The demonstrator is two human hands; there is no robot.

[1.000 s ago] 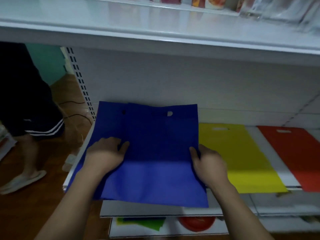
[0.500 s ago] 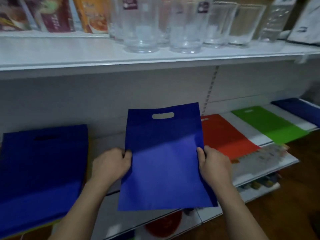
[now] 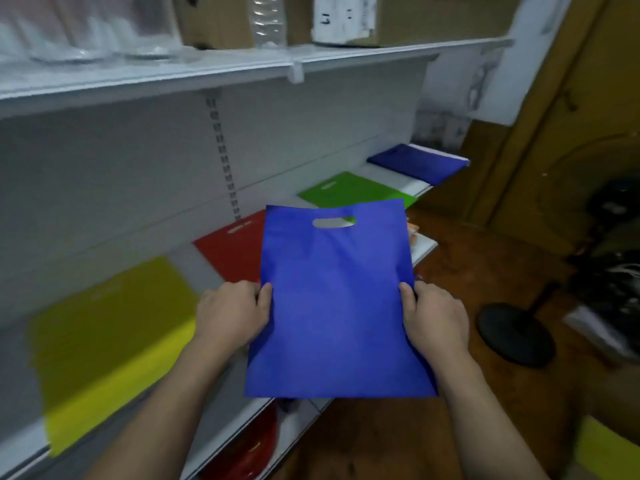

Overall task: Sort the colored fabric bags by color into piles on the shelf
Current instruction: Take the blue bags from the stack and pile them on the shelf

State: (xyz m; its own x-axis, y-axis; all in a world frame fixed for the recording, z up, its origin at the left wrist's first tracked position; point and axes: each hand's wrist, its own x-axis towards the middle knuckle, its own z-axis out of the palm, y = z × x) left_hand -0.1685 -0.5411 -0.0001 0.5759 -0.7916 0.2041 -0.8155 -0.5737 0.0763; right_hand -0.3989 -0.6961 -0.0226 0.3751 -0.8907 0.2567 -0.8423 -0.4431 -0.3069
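Yellow, red, green piles lie sorted on the white metal shelf [image 3: 420,249]; both hands' fingers clamp a flat blue fabric bag [image 3: 337,303], left hand [image 3: 232,315] and right hand [image 3: 434,318], likely bound for the dark blue pile [image 3: 419,162] beyond the green pile [image 3: 353,190].

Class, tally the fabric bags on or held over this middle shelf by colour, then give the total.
Blue: 2, one in both hands, one far along the shelf
Green: 1
Red: 1
Yellow: 1
Total: 5

Dim indoor light from above leaves the floor [image 3: 485,271] right of the hands dark, while motion blur smears the shelves [image 3: 138,81] and wide-angle edges bend.
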